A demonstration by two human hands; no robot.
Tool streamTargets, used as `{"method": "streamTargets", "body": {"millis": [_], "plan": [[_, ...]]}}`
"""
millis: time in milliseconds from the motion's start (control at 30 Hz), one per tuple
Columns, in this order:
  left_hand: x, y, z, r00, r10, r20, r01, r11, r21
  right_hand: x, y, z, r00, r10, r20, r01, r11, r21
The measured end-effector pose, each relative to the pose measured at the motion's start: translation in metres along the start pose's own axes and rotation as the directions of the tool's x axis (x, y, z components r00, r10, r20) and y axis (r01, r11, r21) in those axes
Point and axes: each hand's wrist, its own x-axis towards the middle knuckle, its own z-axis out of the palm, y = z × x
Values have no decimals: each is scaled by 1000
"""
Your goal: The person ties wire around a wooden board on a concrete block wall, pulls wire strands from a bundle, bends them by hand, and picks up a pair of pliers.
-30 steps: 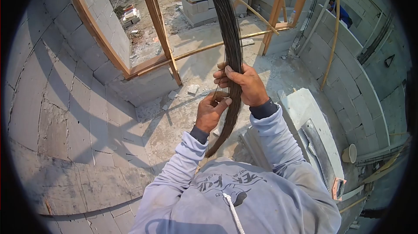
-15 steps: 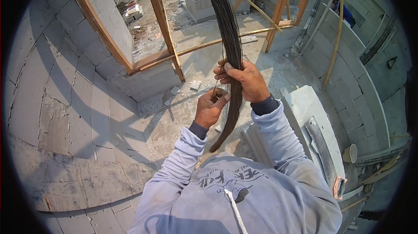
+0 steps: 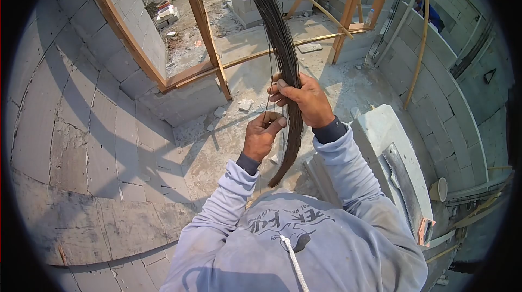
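Note:
A long bundle of thin dark tie wire (image 3: pixel 272 20) hangs in a curve before my chest, its upper end cut off by the top of the view. My right hand (image 3: pixel 312 103) is wrapped round its lower part, the thumb across the front. Just below and to the left, my left hand (image 3: pixel 260 138) is closed in a pinch on a few thin strands that stand apart from the bundle's left side. The bundle's lower tip tapers off between my forearms.
A handsaw (image 3: pixel 401 186) lies on a pale block (image 3: pixel 380 123) at my right, near a white bucket (image 3: pixel 438 190). Ahead stands a wooden frame (image 3: pixel 198 20) with a low cross strip. Block walls (image 3: pixel 89 123) flank me. A person in blue (image 3: pixel 434 19) is behind the right wall.
The bundle's upper part has swung slightly left. More of the strands now stand apart on its left side. Both hands keep their grip almost in place.

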Motion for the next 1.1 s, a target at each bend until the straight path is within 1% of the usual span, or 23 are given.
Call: {"method": "streamTargets", "body": {"millis": [100, 200, 300, 500, 600, 700, 800, 833, 933, 967, 1067, 1100], "plan": [[-4, 7, -1, 997, -74, 4, 74, 997, 5, -1, 0, 2, 1000, 12, -12, -12, 1000, -5], [-2, 8, -5, 992, -129, 7, 128, 988, 84, -2, -1, 4, 1000, 24, -9, -24, 1000, -15], [-1, 5, -7, 995, -95, -8, 95, 987, 131, -1, -1, 4, 1000, 13, 14, -12, 1000, -24], [-4, 8, -6, 994, -104, -24, 105, 991, 88, -1, 0, 7, 1000, 23, 15, -23, 998, -52], [-2, 4, -8, 998, -65, -24, 67, 989, 132, 0, 4, 9, 1000, 12, 0, -12, 994, -107], [-2, 7, -13, 998, 15, -65, -3, 984, 177, 3, 9, 3, 999, -46, 1, 45, 987, -157], [3, 27, -19, 993, 103, -66, -91, 984, 154, 4, 9, 2, 995, -100, -7, 94, 951, -294], [5, 39, -17, 981, 178, -72, -169, 980, 107, 4, 14, 3, 994, -104, -22, 92, 944, -318], [12, 57, -16, 967, 237, -93, -230, 970, 76, 1, 33, -1, 991, -130, 25, 129, 917, -378], [14, 54, -17, 967, 242, -83, -238, 970, 55, 2, 43, -4, 992, -125, 35, 130, 927, -351], [8, 47, -20, 987, 126, -101, -117, 989, 91, -2, 48, -3, 992, -119, 42, 126, 954, -272], [4, 43, -20, 986, 98, -134, -78, 986, 148, -4, 43, 2, 996, -93, 16, 94, 966, -241]]}}
